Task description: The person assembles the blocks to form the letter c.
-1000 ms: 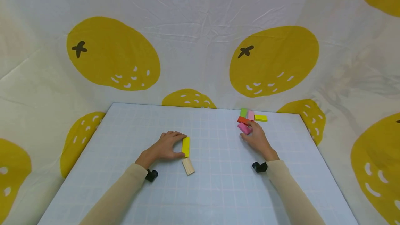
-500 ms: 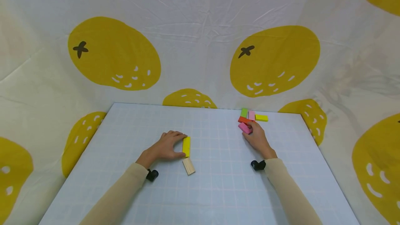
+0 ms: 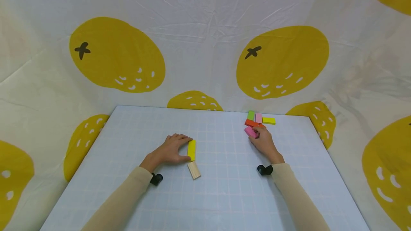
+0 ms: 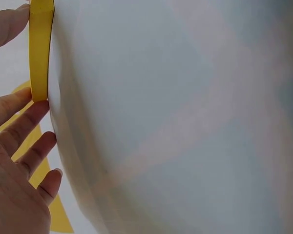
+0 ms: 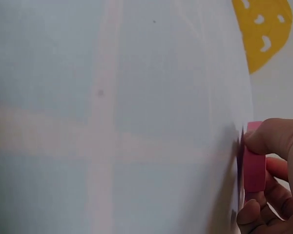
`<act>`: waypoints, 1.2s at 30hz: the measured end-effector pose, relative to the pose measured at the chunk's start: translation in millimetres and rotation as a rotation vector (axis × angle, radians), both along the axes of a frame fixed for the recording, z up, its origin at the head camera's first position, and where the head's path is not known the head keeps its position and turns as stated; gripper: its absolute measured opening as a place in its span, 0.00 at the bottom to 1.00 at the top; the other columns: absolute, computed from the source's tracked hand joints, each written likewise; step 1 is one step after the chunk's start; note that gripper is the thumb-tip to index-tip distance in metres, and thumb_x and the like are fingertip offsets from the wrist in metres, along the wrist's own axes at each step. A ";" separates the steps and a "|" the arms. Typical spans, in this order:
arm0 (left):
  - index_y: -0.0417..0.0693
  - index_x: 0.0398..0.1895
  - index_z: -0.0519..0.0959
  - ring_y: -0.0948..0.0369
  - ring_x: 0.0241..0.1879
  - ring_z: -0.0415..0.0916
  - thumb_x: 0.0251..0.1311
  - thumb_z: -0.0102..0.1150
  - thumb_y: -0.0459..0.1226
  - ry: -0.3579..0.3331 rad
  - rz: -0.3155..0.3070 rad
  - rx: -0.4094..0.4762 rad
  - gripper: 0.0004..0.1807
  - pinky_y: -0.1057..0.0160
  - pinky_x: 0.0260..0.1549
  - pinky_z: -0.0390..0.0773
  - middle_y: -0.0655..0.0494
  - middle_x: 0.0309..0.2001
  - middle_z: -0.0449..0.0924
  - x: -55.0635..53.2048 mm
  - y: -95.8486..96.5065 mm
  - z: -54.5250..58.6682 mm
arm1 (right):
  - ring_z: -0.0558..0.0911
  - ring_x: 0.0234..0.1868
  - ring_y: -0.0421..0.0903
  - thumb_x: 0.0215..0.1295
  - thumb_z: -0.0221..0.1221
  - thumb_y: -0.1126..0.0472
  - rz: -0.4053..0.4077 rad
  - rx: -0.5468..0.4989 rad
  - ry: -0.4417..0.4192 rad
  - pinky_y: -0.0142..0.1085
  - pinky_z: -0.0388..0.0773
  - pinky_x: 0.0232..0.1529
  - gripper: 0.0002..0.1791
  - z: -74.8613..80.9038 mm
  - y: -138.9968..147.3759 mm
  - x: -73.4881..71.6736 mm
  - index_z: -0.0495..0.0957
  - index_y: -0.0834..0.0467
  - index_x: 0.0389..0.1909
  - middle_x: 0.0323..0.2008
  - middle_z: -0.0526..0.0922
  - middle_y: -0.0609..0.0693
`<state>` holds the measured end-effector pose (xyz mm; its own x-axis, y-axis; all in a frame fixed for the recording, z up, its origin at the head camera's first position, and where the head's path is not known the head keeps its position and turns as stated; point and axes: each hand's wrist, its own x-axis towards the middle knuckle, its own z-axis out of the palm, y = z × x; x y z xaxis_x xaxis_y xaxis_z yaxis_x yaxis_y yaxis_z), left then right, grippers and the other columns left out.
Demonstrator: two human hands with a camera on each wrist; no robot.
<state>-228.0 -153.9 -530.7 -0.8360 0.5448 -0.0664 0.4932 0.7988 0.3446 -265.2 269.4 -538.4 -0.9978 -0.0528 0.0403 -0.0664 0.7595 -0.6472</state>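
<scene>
At mid-table my left hand (image 3: 171, 152) grips a yellow block (image 3: 191, 150) by its two ends, thumb at the near end and a fingertip at the far one. The left wrist view shows that yellow block (image 4: 40, 53) between thumb and index finger, the other fingers spread. A plain wooden block (image 3: 194, 170) lies just below the yellow one, near its end. Toward the back right, my right hand (image 3: 267, 144) pinches a pink block (image 3: 250, 132). In the right wrist view the thumb lies across the pink block (image 5: 255, 170), close over the table, with fingers curled behind it.
Beyond the pink block, a red block (image 3: 251, 123) lies beside a green block (image 3: 250, 115), a pale pink block (image 3: 258, 118) and another yellow block (image 3: 269, 120), near the table's back edge. A patterned cloth (image 3: 205, 63) hangs behind the pale gridded table (image 3: 218, 202).
My right thumb has come in against the pink block, and the fingers have drawn slightly away from the red block, baring more of its right end. My left hand keeps its hold.
</scene>
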 end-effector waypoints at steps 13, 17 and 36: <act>0.57 0.75 0.70 0.48 0.70 0.66 0.58 0.64 0.62 0.001 0.004 0.007 0.43 0.39 0.65 0.64 0.51 0.71 0.71 0.3 -0.6 -0.8 | 0.75 0.50 0.55 0.68 0.64 0.59 0.030 0.015 -0.012 0.45 0.80 0.51 0.26 2.3 -13.4 15.7 0.75 0.65 0.64 0.53 0.77 0.61; 0.57 0.75 0.70 0.47 0.70 0.66 0.57 0.64 0.63 -0.004 0.002 0.015 0.43 0.38 0.64 0.64 0.51 0.72 0.71 0.6 -0.3 -2.6 | 0.75 0.47 0.53 0.67 0.64 0.60 0.055 0.026 -0.004 0.41 0.79 0.48 0.26 2.4 -19.7 22.0 0.76 0.64 0.64 0.51 0.78 0.59; 0.57 0.75 0.70 0.48 0.70 0.66 0.58 0.63 0.64 0.007 -0.004 -0.001 0.44 0.39 0.64 0.65 0.52 0.72 0.71 -0.1 -0.5 -1.3 | 0.78 0.47 0.48 0.62 0.69 0.64 0.207 0.021 0.043 0.41 0.83 0.49 0.25 15.6 -62.3 54.7 0.80 0.63 0.60 0.52 0.81 0.57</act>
<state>-228.1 -154.4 -531.9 -0.8343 0.5479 -0.0610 0.4987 0.7972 0.3402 -210.4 207.1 -522.8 -0.9629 -0.2581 0.0791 -0.2497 0.7398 -0.6247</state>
